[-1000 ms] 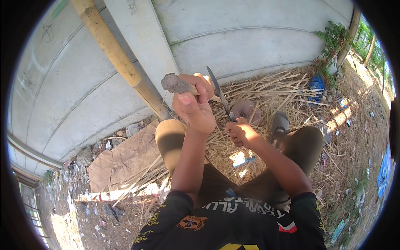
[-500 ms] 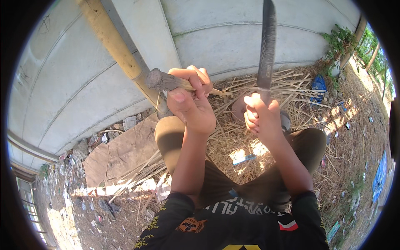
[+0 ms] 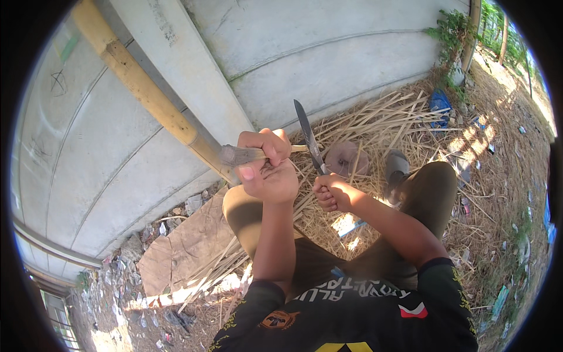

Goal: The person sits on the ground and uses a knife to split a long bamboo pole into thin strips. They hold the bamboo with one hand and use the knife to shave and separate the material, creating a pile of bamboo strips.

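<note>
On-screen I saw the left hand (image 3: 271,168) clenched round a stick (image 3: 237,155), the right hand (image 3: 334,193) round a knife (image 3: 312,141), its blade (image 3: 305,122) perhaps touching the stick

Since half a second ago, I see the right hand (image 3: 331,192) lowered and drawn inward, bringing the knife (image 3: 308,135) from upright to a leftward slant near the far end of the stick (image 3: 237,155). On my feed the left hand (image 3: 270,170) sits lower, the round disc (image 3: 348,159) shows more fully, and the blue sheet (image 3: 549,222) has mostly slipped out rightward.
</note>
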Demonstrator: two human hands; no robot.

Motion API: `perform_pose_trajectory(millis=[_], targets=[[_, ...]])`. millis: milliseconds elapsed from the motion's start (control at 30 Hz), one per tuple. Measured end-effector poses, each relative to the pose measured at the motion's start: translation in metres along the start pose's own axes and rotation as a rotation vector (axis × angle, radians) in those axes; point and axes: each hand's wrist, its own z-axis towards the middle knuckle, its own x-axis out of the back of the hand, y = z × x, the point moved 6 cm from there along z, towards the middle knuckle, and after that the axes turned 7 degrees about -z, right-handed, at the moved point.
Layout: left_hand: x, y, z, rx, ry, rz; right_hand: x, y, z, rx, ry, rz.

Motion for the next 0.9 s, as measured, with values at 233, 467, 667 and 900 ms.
perform_pose_trajectory(millis=[233,467,667,900], targets=[[0.002,0.005,0.003,-0.063,0.095,0.089,-0.059,-0.069,-0.059,0.624,0.399,-0.609],[-0.023,-0.008,-0.029,-0.061,-0.004,0.037,0.042,-0.026,0.005,0.298,0.708,-0.95],[-0.02,-0.011,-0.022,-0.019,-0.075,-0.016,0.024,-0.01,0.004,0.084,0.324,-0.258],[-0.021,0.001,-0.013,-0.058,0.024,0.032,-0.037,-0.052,-0.048,0.526,0.49,-0.739]])
